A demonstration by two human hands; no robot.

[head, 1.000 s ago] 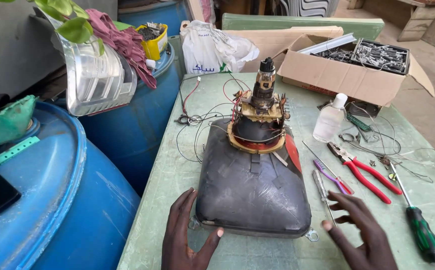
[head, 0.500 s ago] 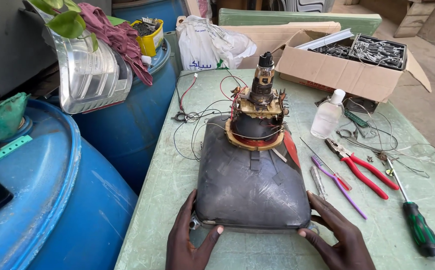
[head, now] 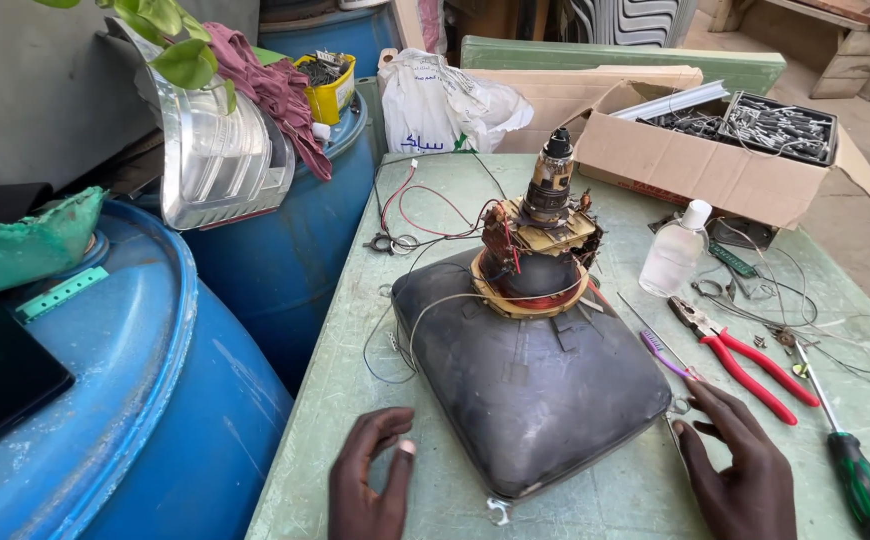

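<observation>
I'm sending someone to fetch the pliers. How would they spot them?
On the green table, look right of the black picture tube. The pliers lie there, beside the green-handled screwdriver; only they have red handles.

Outdoor repair workshop: pliers [head: 745, 355], screwdriver [head: 850, 455] (scrap-parts box [head: 725, 165]).

The black picture tube [head: 530, 385] fills the middle of the green table [head: 345, 370], so a hand can pass only along the bare strip on its left side, where loose wires [head: 395, 215] cross farther back. On the right the way is cluttered: red-handled pliers [head: 745, 355], a green-handled screwdriver [head: 855, 470] and a clear bottle [head: 675, 250] lie close together (thin wire strands trail among them). Behind stands a cardboard box [head: 725, 165], and blue barrels [head: 155, 400] close off the left edge.
</observation>
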